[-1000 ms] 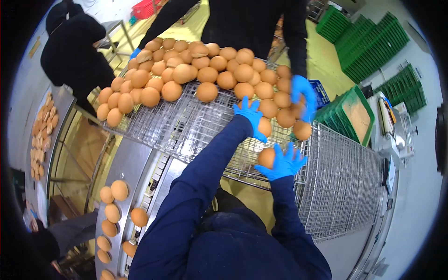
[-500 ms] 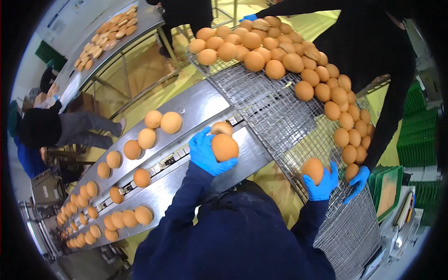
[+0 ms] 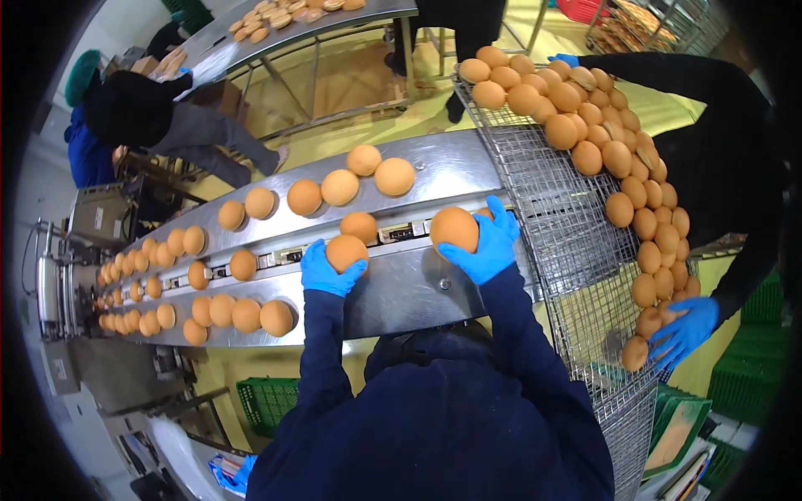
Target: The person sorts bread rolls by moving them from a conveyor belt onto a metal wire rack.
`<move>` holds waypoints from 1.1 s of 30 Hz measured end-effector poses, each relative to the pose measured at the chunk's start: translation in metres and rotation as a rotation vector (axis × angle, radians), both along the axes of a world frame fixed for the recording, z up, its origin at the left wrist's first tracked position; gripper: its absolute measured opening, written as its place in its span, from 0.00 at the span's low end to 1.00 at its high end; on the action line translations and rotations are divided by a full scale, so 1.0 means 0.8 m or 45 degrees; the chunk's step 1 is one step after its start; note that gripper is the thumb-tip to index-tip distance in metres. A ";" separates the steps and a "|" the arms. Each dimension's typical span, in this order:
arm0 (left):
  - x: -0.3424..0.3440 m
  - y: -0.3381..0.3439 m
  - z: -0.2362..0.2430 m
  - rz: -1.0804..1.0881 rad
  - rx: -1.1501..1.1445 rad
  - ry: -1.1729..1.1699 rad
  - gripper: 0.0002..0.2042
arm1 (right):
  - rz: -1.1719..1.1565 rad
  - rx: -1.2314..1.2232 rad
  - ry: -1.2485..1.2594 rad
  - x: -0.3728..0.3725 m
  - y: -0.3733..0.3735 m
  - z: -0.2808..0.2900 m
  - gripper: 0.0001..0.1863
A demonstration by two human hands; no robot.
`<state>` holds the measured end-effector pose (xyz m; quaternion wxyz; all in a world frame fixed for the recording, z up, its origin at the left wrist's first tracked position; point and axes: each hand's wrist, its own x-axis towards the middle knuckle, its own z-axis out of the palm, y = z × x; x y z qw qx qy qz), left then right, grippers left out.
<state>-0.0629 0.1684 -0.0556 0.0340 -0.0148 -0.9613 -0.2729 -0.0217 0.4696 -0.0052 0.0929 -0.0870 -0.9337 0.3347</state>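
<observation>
Both my hands wear blue gloves and are over a steel conveyor point(image 3: 393, 292). My left hand point(image 3: 327, 272) curls around a round brown bun point(image 3: 346, 254) at the near side of the middle chain point(image 3: 399, 233). Just beyond it, another bun point(image 3: 358, 226) rests on the chain. To the right, my right hand point(image 3: 488, 249) grips a bun point(image 3: 454, 230) above the conveyor's right end. A further bun point(image 3: 484, 214) shows only partly behind that one, by my fingers; I cannot tell if I hold it too.
Rows of buns point(image 3: 242, 316) line the conveyor leftward. At right, a wire mesh rack point(image 3: 543, 192) carries many piled buns point(image 3: 616, 159); a co-worker's gloved hand point(image 3: 687, 327) touches its near end. Another person point(image 3: 142, 117) stands far left, near a steel table point(image 3: 334, 27). Green crates point(image 3: 269, 402) sit below.
My right hand has come left from the mesh rack to the conveyor with a bun. My left hand has shifted to the left along the chain. The view has turned left.
</observation>
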 end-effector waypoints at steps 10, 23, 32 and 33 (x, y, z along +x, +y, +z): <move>0.006 -0.103 0.013 0.291 -0.093 0.358 0.48 | 0.102 -0.170 0.047 -0.048 -0.080 -0.076 0.44; 0.053 0.068 -0.051 -0.701 -0.024 0.060 0.51 | 0.256 0.263 0.187 0.026 -0.066 -0.050 0.40; 0.028 0.079 -0.011 -0.988 0.088 -0.119 0.58 | 0.019 0.358 0.210 0.034 -0.045 -0.069 0.37; 0.022 0.080 -0.006 -1.016 0.152 -0.104 0.57 | -0.123 0.413 0.295 0.018 -0.028 -0.064 0.36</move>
